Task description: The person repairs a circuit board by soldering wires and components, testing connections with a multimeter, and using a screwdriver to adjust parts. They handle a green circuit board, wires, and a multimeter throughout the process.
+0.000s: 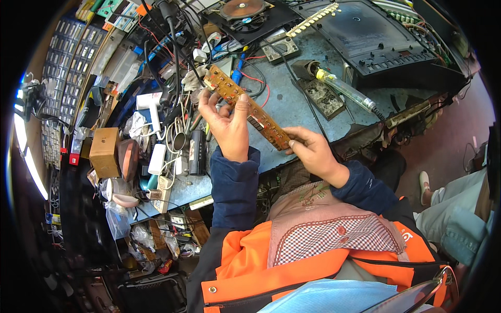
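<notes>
A long, narrow brown circuit board [267,129] is held up at a slant above the bench, its far end pointing up and left. Small buttons and parts dot its face, along with a small dark display. My left hand [229,128] grips it around the upper half, thumb on the face and fingers behind. At the lower right end, my right hand [315,154] pinches the board between thumb and fingers. To the right, a soldering iron [344,89] with a clear yellowish handle rests with its front end at a dark holder [307,69].
The worn blue workbench [282,94] carries a multimeter [281,50], a black appliance housing [360,34] and a copper coil [244,8] above a fan. Cables, tools and a cardboard box [104,152] crowd the left. Another person's leg [459,190] shows at right.
</notes>
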### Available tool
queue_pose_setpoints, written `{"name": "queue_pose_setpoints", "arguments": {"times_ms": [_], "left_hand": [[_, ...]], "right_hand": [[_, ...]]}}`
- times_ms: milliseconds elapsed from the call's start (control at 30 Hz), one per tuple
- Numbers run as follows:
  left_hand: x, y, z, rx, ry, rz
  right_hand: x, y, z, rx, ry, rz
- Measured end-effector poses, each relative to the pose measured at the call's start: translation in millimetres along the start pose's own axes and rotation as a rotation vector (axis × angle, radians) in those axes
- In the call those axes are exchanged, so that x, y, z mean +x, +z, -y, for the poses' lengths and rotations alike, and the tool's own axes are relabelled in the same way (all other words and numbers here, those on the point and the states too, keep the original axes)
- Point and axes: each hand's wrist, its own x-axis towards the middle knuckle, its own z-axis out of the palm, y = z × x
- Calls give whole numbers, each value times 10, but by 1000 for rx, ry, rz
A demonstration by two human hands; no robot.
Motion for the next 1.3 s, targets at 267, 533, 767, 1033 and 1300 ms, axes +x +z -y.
{"name": "queue_pose_setpoints", "arguments": {"times_ms": [267,533,767,1033,1300], "left_hand": [[-24,-65,-135,-258,-203,-23],[-171,-476,97,-539,-392,109],[-549,-520,317,-656,-615,162],[-727,-490,351,-730,-679,189],[-693,-319,379,-566,-766,174]], "right_hand": [[-110,16,221,-676,-710,42],[-186,-331,445,170,-257,-474],[346,-791,656,-87,-207,-424],[-67,-1001,811,-138,-606,-613],[-167,-1217,663,-387,-244,-713]]}}
